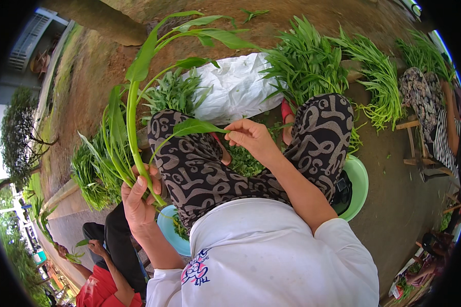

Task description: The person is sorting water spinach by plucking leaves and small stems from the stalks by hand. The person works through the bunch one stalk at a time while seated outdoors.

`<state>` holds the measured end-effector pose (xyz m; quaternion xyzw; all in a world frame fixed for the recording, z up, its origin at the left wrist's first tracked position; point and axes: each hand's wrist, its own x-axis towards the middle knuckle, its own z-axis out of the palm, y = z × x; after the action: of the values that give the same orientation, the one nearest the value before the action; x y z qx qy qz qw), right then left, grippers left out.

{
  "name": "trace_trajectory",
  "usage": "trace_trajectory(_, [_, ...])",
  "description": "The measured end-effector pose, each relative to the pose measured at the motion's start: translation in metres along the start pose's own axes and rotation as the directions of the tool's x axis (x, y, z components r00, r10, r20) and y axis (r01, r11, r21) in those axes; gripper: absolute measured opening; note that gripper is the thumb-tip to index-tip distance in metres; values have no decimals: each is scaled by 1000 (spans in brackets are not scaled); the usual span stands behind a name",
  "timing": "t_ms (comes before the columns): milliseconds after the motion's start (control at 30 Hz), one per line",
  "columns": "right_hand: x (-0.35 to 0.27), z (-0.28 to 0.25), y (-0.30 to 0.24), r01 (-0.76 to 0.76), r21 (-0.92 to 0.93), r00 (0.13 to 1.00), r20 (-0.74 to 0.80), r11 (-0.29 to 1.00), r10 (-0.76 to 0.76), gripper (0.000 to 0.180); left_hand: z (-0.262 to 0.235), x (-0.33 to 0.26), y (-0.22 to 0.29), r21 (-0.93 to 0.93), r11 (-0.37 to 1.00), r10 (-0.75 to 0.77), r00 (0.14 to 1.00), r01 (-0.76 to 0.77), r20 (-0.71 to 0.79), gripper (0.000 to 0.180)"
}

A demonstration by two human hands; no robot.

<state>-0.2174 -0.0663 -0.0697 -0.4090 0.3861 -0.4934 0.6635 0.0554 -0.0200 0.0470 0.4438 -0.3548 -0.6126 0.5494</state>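
My left hand [139, 200] is closed round the lower ends of several long green water spinach stems [132, 120], which rise and arch away to the right at the top. From this bunch a thin stalk carries a single leaf [192, 127] across in front of my knees. The fingertips of my right hand [252, 139] pinch that leaf's tip. Below, between my feet, loose green leaves [247, 159] lie in a heap. A light blue basin [170, 231] with some greens in it stands by my left thigh, partly hidden.
Beyond my feet lies a white plastic sack [235, 84], with piles of water spinach [310, 64] beside it. A pale green tub [361, 187] holding something black stands at my right. At lower left a co-worker in a red shirt [100, 289] handles stems; more people sit at right.
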Motion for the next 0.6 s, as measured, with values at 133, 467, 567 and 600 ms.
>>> trace_trajectory(133, [0,0,8,67,-210,996,-38,975,-76,12,2,0,1,-9,1000,-3,1000,3,8,30])
trace_trajectory(467, [1,-6,6,39,29,989,-144,999,-35,10,0,-3,0,25,1000,-7,1000,7,-20,28])
trace_trajectory(567, [4,-9,6,-1,192,979,-200,981,40,9,0,-3,-4,15,1000,-16,1000,16,-20,27])
trace_trajectory(600, [5,-9,5,-8,240,973,-222,971,63,9,0,-3,-5,11,1000,-24,1000,25,-16,26])
